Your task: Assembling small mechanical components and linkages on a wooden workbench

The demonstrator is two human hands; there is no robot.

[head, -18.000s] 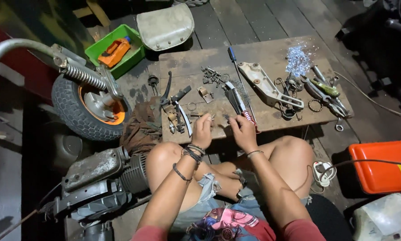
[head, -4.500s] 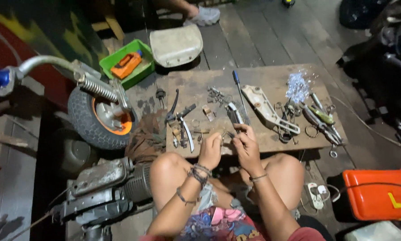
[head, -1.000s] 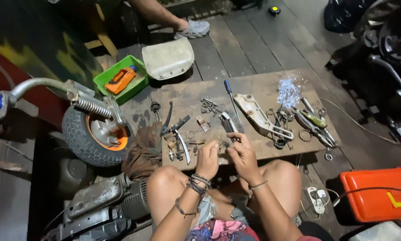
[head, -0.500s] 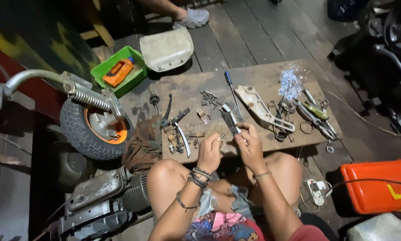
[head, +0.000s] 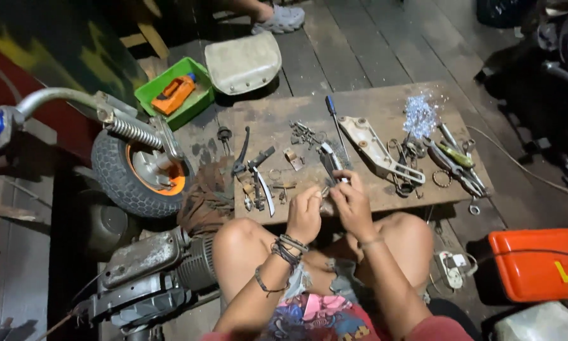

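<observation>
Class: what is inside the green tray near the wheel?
Inside the green tray lies an orange tool with a dark middle, a bit of blue showing at its end. Whatever lies beneath it is covered.

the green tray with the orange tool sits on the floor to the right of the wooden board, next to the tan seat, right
Not quite. The head view shows the green tray holding the orange tool on the floor off the upper left corner of the wooden board, not its right. It does sit next to the tan seat.
</observation>
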